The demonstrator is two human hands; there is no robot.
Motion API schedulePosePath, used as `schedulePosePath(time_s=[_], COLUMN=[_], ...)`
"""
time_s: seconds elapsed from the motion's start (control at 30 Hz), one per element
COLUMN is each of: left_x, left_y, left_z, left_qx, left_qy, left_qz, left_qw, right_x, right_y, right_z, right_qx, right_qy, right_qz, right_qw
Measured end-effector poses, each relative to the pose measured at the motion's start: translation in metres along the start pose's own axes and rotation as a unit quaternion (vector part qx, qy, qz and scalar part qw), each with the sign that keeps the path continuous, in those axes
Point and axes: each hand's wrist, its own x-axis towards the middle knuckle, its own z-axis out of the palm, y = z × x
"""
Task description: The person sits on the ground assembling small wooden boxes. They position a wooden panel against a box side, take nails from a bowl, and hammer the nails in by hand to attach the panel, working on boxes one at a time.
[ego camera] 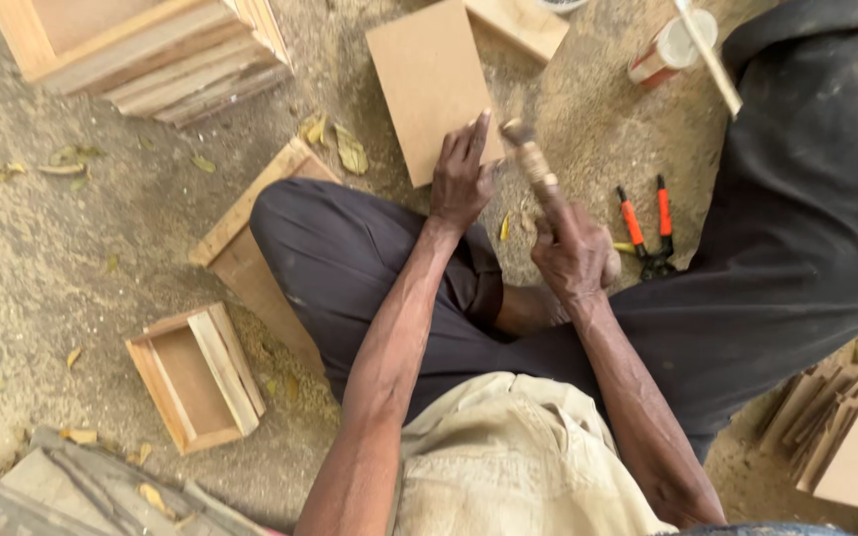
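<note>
I see a matt, smooth fibreboard panel [433,87]; a rough wooden hammer handle [533,164]; pliers [647,230] with glossy orange plastic grips; raw wooden boxes [199,375].

We sit cross-legged, both bare forearms reaching forward and down from the body; our left hand [461,179] lies palm down with its fingers spread and extended away from us, the wrist straight and the elbow bent close to the chest; our right hand [573,253] is curled into a closed fist, knuckles up, thumb side pointing forward; the two hands sit near each other but apart, right slightly nearer to us than left.
</note>
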Motion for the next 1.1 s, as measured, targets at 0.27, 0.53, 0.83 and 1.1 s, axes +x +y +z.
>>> schedulePosePath(time_s=[0.27,0.53,0.83,1.1], left_x=[0.001,0.002,0.039,0.107], left_y=[0.003,-0.001,-0.051,-0.108], left_z=[-0.003,0.005,-0.038,-0.093], left_qx=[-0.007,0.024,-0.087,0.050], left_qy=[0.008,0.025,-0.017,-0.063], left_qz=[0.004,0.014,-0.039,-0.080], left_qw=[1.000,0.999,0.995,0.994], right_x=[-0.001,-0.005,0.002,0.007], right_y=[0.000,0.019,0.024,-0.028], right_z=[0.002,0.017,-0.011,-0.018], right_qx=[-0.025,-0.039,0.052,-0.202], right_qy=[-0.032,-0.053,-0.109,-0.054], right_qz=[0.012,0.039,0.238,0.062], right_qw=[0.999,0.997,0.964,0.976])
